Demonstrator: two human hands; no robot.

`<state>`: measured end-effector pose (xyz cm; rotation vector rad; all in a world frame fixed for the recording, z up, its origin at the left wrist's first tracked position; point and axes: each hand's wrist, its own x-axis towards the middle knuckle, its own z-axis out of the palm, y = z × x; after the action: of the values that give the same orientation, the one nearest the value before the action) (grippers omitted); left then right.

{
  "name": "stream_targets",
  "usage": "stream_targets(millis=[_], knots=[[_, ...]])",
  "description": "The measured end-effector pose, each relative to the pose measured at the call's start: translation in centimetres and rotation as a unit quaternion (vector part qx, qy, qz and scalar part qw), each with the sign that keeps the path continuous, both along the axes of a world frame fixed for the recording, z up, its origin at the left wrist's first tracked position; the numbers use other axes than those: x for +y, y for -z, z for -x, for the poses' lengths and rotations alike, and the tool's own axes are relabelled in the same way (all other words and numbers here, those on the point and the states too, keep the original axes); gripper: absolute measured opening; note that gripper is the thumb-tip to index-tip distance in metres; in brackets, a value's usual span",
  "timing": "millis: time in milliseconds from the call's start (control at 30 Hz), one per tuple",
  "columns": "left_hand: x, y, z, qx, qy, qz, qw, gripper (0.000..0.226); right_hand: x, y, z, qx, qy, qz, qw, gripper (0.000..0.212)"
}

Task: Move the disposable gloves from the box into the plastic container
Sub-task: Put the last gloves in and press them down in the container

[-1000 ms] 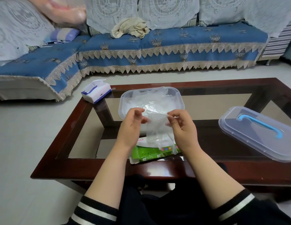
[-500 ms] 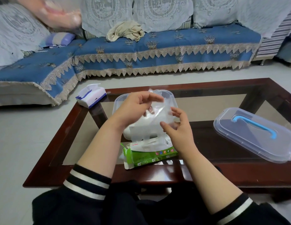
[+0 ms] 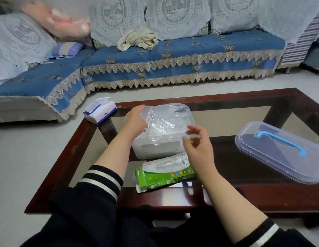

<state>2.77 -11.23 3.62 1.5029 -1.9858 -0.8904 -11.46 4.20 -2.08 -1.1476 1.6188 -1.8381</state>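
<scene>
The left hand (image 3: 135, 122) holds a thin clear glove (image 3: 160, 122) by its left edge, with the fingers curled on the plastic. The glove spreads out to the 3 o'clock side of that hand and lies over the open top of the plastic container (image 3: 155, 148). The right hand (image 3: 197, 145) is at about 4 o'clock from the glove, just beside its right edge. Its fingers are bent a little and loose, and it holds nothing. If its fingertips touch the glove, I cannot tell.

The container stands on the glass table (image 3: 262, 111), past both hands. The green glove box (image 3: 166, 175) lies at 6 o'clock from the container, close to the person, and the right wrist is over its right end. The clear lid (image 3: 280, 152) with a blue handle lies at 3 o'clock, well apart from the hands. A tissue pack (image 3: 100, 111) sits on the table corner at 10 o'clock
</scene>
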Motion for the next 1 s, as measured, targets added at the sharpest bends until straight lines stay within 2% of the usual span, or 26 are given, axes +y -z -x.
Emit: stream_targets(millis=[100, 200, 267, 334, 400, 434, 467, 534, 601, 667, 701, 768, 834, 1001], knots=[[-0.5, 1.0, 0.1, -0.119, 0.001, 0.053, 0.991, 0.062, -0.2, 0.6, -0.5, 0.092, -0.096, -0.1, 0.986, 0.019], [-0.1, 1.2, 0.2, -0.272, 0.013, 0.063, 0.96, 0.047, -0.3, 1.3, -1.1, 0.229, -0.176, -0.193, 0.938, 0.006], [0.1, 1.0, 0.0, -0.365, 0.008, 0.09, 0.927, 0.045, -0.5, 1.8, -1.5, 0.296, -0.187, -0.207, 0.913, 0.01], [0.5, 0.5, -0.3, -0.409, -0.023, 0.121, 0.904, 0.04, -0.8, 2.4, -1.7, 0.362, -0.192, -0.232, 0.882, 0.027], [1.0, 0.3, -0.7, -0.405, -0.05, 0.148, 0.901, 0.029, -1.2, 3.0, -1.7, 0.412, -0.207, -0.267, 0.846, 0.04], [1.5, 0.4, -1.0, -0.376, -0.062, 0.174, 0.908, 0.024, -1.4, 3.3, -1.8, 0.425, -0.217, -0.282, 0.832, 0.044], [2.0, 0.5, -1.1, -0.319, -0.07, 0.215, 0.92, 0.021, -1.6, 3.4, -1.8, 0.434, -0.221, -0.291, 0.823, 0.044], [3.9, 0.9, -1.4, -0.148, -0.058, 0.285, 0.945, 0.021, -1.9, 3.6, -1.9, 0.444, -0.217, -0.295, 0.818, 0.041], [6.9, 1.4, -1.6, 0.006, -0.001, 0.263, 0.965, 0.018, -2.1, 3.6, -2.0, 0.443, -0.205, -0.29, 0.823, 0.035], [9.6, 2.4, -1.7, 0.057, 0.049, 0.18, 0.981, 0.015, -2.1, 3.6, -2.1, 0.433, -0.193, -0.285, 0.833, 0.028], [10.4, 3.1, -1.8, 0.052, 0.062, 0.134, 0.988, 0.018, -2.1, 3.6, -2.1, 0.43, -0.187, -0.284, 0.836, 0.025], [10.9, 4.8, -2.2, 0.007, 0.075, 0.051, 0.996, 0.039, -2.0, 3.5, -2.1, 0.434, -0.177, -0.283, 0.837, 0.022], [10.8, 6.2, -2.8, -0.07, 0.101, 0.023, 0.992, 0.059, -2.0, 3.3, -2.3, 0.44, -0.165, -0.281, 0.837, 0.02], [10.8, 7.7, -3.2, -0.235, 0.151, 0.008, 0.96, 0.061, -2.0, 2.9, -2.4, 0.42, -0.148, -0.276, 0.852, 0.016]])
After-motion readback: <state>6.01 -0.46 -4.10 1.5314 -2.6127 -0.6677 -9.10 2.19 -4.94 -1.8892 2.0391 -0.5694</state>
